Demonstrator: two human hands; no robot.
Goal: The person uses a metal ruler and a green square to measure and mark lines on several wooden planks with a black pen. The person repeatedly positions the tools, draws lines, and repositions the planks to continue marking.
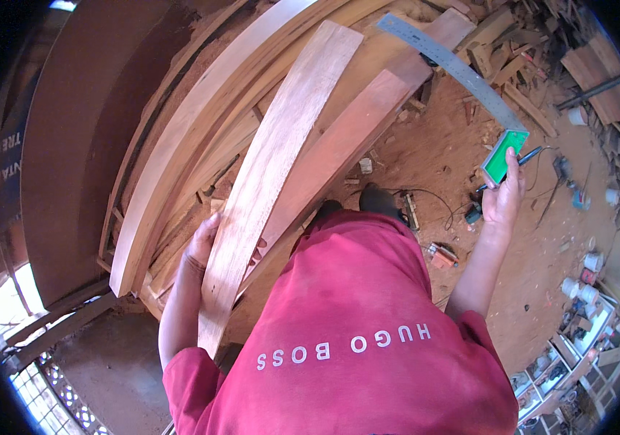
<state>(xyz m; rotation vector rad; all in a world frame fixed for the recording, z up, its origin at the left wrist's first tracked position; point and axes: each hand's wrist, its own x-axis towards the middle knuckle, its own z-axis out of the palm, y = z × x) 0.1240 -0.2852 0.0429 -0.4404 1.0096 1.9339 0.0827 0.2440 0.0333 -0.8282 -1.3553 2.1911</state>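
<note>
My left hand [204, 238] is wrapped round the lower part of a pale, rough-faced wooden board [281, 138]; some fingertips show at its right edge. The board lies slanted, its far end pointing up and to the right. Held out at the right, my right hand [504, 194] grips the green handle [502, 159] of a try square. Its long metal blade [451, 61] reaches up and left over the end of a reddish beam. A dark pen or pencil [533, 154] is in the same hand, crosswise behind the handle.
A reddish beam [368, 116] lies just right of the board, and a thick planed plank [172, 152] is to its left. Offcuts [513, 65] are heaped at the far right. A cable [444, 217], an orange tool [442, 255] and several pots [578, 290] are on the dusty ground.
</note>
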